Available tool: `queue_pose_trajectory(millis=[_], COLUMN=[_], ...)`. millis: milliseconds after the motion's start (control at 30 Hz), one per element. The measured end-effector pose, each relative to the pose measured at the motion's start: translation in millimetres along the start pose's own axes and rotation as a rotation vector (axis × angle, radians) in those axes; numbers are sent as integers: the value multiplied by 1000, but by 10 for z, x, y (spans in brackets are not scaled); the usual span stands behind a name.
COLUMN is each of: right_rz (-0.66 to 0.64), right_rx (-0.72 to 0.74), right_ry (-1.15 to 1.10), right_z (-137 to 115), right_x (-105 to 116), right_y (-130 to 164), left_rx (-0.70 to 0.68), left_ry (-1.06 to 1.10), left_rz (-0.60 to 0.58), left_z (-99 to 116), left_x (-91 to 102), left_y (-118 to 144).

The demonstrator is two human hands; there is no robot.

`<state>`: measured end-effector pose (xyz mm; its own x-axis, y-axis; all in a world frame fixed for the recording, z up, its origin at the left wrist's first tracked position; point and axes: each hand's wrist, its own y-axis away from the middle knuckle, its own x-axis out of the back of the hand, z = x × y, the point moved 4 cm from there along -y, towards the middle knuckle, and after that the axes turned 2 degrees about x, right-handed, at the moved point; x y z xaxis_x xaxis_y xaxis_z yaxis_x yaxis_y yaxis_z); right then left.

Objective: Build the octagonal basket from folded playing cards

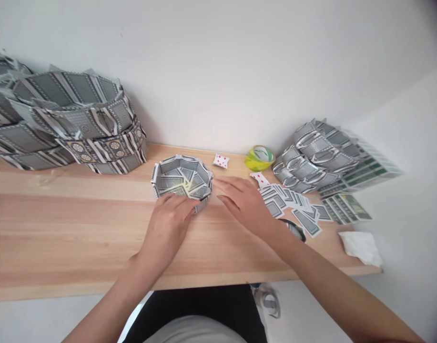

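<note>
Left hand point(172, 216) on card basket point(173, 165), mouth facing up, roughly round

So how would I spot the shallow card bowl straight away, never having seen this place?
Find the wooden table along the white wall. Near its middle sits the card bowl, the left hand at its near rim. Unlike the taller card baskets at left, it is low, with yellowish strips on its floor.
</note>
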<state>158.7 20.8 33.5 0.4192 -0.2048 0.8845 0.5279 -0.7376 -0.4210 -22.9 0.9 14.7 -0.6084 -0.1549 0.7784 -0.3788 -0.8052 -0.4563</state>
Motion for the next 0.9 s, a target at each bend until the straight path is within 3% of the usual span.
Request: queue_pose_trajectory(millis=[167, 400, 600, 900], right_rz=[12, 82, 120, 226], right_rx=[22, -27, -63, -214], right_ry=[8, -90, -185, -458], right_z=[-130, -43, -22, 103], right_x=[-68, -128, -133, -252], right_y=[79, 87, 87, 81], left_rx=[-10, 35, 166, 343], left_ry=[-6, 8, -38, 50], left_rz=[10, -2, -214, -265], left_z=[0, 51, 99, 10], left_x=[-2, 72, -21, -125], left_y=[5, -98, -326, -421])
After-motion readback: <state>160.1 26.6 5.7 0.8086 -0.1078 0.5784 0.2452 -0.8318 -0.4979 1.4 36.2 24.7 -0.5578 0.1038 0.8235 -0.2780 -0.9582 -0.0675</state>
